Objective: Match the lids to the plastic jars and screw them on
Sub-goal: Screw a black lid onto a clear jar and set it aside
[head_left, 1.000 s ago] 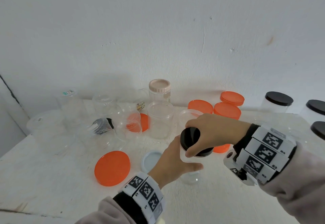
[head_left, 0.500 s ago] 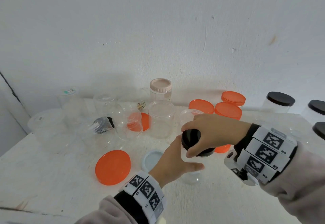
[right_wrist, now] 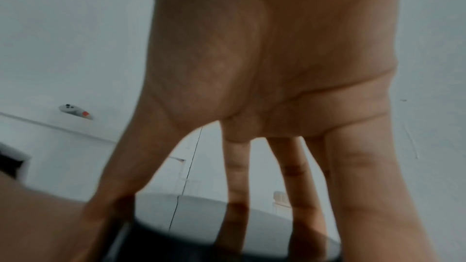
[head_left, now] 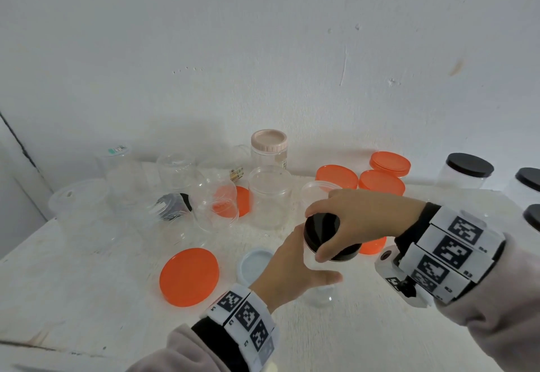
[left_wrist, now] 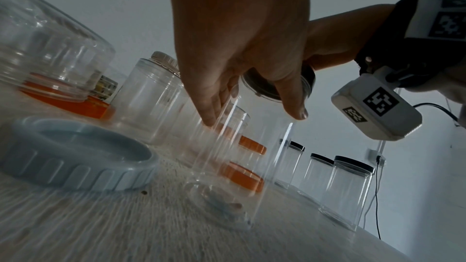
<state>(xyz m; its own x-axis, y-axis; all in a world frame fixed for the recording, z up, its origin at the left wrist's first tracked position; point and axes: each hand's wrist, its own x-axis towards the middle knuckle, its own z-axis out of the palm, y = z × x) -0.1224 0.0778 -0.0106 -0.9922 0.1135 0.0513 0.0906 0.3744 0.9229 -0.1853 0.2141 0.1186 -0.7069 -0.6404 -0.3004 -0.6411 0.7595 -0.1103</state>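
**Hands on the jar and its black lid**

Right hand (head_left: 359,219) reaches in from the right and grips the black lid (head_left: 323,233) from above, thumb and fingers curled round its rim. That lid sits on the mouth of a tall clear jar (left_wrist: 242,166), which stands on the white worktop (head_left: 87,298) near the front middle. Left hand (head_left: 289,269) wraps the jar's side from the left, fingers on the far wall and thumb (head_left: 324,278) across the near one.

Just left of the jar lies a pale blue lid (head_left: 252,263), open side up, and beyond it a loose orange lid (head_left: 189,276) lies flat. Further back stand several open clear jars, one jar with a pink lid (head_left: 268,141), and others capped in orange (head_left: 381,183). At the right edge stand jars closed with black lids (head_left: 469,164).
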